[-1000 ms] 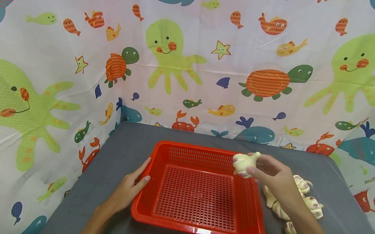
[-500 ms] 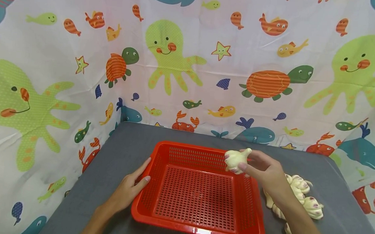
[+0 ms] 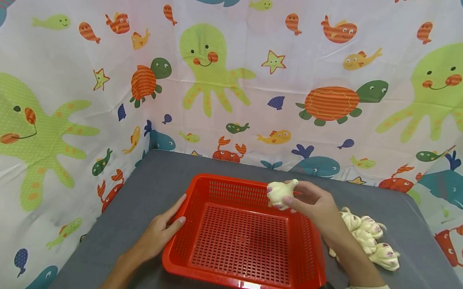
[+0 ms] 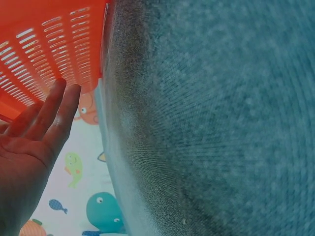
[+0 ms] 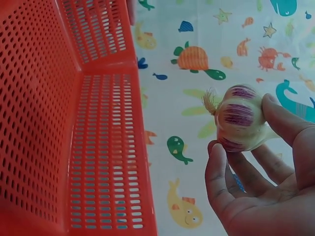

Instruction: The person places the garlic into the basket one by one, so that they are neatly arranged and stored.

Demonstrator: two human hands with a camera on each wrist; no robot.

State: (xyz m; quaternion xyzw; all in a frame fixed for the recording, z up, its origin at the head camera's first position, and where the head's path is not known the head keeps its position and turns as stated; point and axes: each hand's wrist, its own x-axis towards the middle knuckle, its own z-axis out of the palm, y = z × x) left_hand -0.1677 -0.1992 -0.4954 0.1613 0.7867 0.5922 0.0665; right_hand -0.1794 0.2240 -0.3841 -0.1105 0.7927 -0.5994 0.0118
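A pale garlic bulb (image 3: 280, 195) with purple streaks and a short stalk is pinched between the thumb and fingers of my right hand (image 3: 317, 207), above the back right part of a red plastic basket (image 3: 243, 284). In the right wrist view the garlic bulb (image 5: 239, 118) shows its root tuft toward the basket wall (image 5: 106, 152). My left hand (image 3: 156, 237) rests at the basket's left rim, thumb tip on the edge. From the left wrist, the straight fingers (image 4: 61, 115) of that hand lie against the slotted outer wall (image 4: 59, 44).
Several more garlic bulbs (image 3: 365, 239) lie heaped on the grey table (image 3: 166, 167) right of the basket, partly behind my right forearm. A white curtain (image 3: 234, 96) printed with sea animals stands around the table's back and sides.
My right hand has carried the garlic bulb leftward, from the basket's right rim to farther over its inside. More of the heap shows behind the arm. The left hand and basket have stayed put.
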